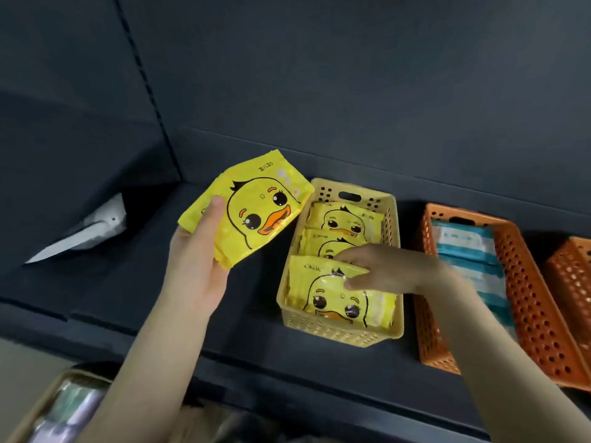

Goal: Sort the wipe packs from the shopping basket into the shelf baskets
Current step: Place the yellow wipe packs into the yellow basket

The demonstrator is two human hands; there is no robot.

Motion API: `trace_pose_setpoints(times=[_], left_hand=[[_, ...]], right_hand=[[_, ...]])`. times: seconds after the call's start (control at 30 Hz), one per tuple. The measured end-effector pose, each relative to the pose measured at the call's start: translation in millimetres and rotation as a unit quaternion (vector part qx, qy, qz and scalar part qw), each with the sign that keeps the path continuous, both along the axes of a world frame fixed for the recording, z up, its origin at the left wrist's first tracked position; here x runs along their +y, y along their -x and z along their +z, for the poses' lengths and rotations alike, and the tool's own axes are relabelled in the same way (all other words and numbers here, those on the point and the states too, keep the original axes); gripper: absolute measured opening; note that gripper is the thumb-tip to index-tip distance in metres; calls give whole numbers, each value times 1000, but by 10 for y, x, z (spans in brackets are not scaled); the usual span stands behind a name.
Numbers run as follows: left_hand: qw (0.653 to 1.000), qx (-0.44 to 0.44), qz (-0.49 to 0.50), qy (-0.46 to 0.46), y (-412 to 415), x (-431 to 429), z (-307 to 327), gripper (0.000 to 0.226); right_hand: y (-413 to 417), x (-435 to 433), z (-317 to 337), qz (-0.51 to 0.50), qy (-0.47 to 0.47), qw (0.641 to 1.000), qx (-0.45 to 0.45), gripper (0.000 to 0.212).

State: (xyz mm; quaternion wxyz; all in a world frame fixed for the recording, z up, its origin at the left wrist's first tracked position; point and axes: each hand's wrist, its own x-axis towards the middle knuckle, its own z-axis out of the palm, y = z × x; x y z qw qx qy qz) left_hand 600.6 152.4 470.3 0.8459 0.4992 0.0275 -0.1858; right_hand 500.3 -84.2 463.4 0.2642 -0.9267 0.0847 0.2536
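My left hand (195, 266) grips a yellow duck wipe pack (252, 209) and holds it tilted in the air, just left of the yellow shelf basket (339, 334). Three more yellow duck packs stand in that basket. My right hand (383, 270) reaches in from the right and pinches the top edge of the front duck pack (335, 298), thumb on its face and fingers behind it. An orange shelf basket (524, 302) to the right holds blue and white wipe packs (463, 244). The shopping basket (48, 407) shows at the bottom left with packs in it.
A white pack (86, 231) lies at the left end of the dark shelf. A second orange basket (572, 276) sits at the far right edge. The dark shelf back wall rises behind the baskets.
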Motion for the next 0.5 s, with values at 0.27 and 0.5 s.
trace_pose_setpoints(times=[0.27,0.5], left_hand=[[998,39,-46,2,-319,-334,-43,30],[990,50,-134,5,-584,-709,-27,37]], right_hand=[[-73,-47,-337,-18,13,997,67,61],[-22,157,-403,-66,3,991,-116,27]])
